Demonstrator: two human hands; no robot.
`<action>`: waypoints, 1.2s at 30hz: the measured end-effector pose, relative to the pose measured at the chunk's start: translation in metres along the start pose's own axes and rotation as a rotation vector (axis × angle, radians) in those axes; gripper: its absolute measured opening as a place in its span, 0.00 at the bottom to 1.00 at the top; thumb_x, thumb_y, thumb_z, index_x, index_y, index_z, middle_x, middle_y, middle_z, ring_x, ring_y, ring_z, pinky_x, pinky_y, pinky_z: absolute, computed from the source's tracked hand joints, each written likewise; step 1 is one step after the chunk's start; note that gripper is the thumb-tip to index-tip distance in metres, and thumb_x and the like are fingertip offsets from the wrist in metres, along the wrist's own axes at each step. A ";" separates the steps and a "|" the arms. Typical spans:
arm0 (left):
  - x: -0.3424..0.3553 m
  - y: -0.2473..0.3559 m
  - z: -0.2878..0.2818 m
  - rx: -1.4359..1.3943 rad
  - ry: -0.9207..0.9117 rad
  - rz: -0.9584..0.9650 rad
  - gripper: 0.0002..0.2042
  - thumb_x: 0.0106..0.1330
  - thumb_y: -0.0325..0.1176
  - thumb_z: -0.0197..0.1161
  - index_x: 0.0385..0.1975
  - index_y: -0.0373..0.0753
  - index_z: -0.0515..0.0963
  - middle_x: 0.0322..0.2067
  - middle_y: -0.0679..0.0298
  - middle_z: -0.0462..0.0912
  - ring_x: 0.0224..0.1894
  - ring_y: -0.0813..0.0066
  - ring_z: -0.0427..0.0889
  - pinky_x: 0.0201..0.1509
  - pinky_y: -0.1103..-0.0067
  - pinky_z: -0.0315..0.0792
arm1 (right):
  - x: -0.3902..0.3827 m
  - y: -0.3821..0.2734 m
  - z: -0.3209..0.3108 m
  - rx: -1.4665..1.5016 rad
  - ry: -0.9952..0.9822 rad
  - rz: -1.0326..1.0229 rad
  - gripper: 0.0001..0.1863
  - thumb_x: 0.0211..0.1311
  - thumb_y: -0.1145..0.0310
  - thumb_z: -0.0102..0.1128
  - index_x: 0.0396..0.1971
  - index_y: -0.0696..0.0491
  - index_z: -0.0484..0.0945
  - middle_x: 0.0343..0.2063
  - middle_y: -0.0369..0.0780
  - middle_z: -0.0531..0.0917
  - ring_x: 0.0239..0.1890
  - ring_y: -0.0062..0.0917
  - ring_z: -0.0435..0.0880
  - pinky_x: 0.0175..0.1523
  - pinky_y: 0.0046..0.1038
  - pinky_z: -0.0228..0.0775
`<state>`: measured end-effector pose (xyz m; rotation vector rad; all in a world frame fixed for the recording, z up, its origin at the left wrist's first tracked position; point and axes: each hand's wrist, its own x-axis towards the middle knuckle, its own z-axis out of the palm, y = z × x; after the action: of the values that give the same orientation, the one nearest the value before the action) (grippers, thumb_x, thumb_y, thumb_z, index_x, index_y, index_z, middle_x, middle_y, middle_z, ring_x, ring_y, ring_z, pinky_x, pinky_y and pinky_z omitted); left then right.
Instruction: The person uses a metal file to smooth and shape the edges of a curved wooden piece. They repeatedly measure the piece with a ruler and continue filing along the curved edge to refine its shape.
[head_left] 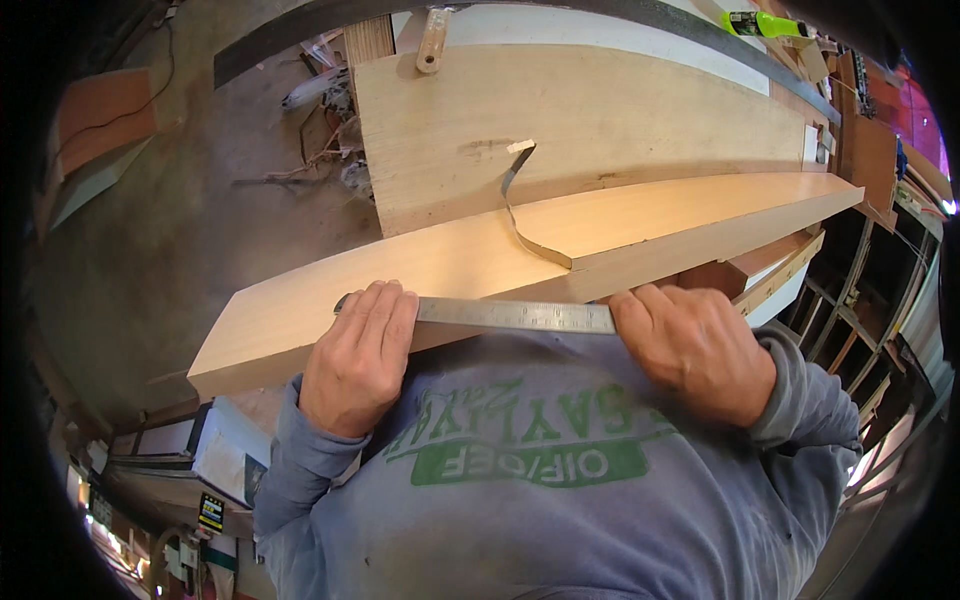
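Note:
Stretched between my two hands is a steel ruler [515, 314], a flat metal strip with fine markings. My left hand [362, 355] is closed round its left end, and my right hand [695, 345] grips the other end. The ruler lies along the near edge of a long pale wood-faced board [430, 255], which runs from lower left to upper right. Whether the ruler touches that edge I cannot tell. A thin curled strip of edging [509, 200] rests across the board, its far end reaching onto the panel behind.
Behind the board lies a wide pale panel [600, 110]. A wooden-handled tool [432, 42] sits at its far left corner. At the far right is a bright green bottle [765, 25]. Scraps [335, 130] litter the floor left of the panel. A brown board [105, 120] stands farther left.

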<state>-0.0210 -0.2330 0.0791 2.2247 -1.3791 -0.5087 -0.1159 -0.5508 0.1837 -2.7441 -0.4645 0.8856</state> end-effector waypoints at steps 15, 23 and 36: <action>0.012 -0.003 0.005 -0.042 -0.093 0.011 0.27 0.53 0.22 0.68 0.56 0.25 0.76 0.52 0.42 0.84 0.55 0.44 0.85 0.60 0.61 0.81 | 0.015 0.037 0.034 0.038 0.124 -0.056 0.04 0.61 0.74 0.57 0.30 0.58 0.73 0.23 0.41 0.78 0.26 0.34 0.85 0.31 0.36 0.78; 0.044 0.040 0.017 0.062 -0.031 0.072 0.27 0.56 0.30 0.71 0.56 0.26 0.76 0.47 0.47 0.80 0.52 0.49 0.82 0.61 0.62 0.77 | -0.040 0.039 -0.009 -0.097 -0.070 0.080 0.07 0.62 0.72 0.60 0.28 0.56 0.71 0.23 0.42 0.79 0.26 0.36 0.86 0.30 0.36 0.79; 0.072 0.068 0.056 0.093 0.175 -0.084 0.22 0.53 0.25 0.72 0.50 0.29 0.78 0.45 0.50 0.82 0.48 0.50 0.85 0.54 0.61 0.81 | -0.049 0.087 -0.007 -0.110 -0.098 -0.172 0.08 0.57 0.73 0.59 0.24 0.55 0.69 0.19 0.39 0.72 0.16 0.24 0.78 0.18 0.29 0.71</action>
<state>-0.0701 -0.3346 0.0667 2.3473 -1.2466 -0.2747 -0.1297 -0.6494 0.1887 -2.7147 -0.7763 0.9809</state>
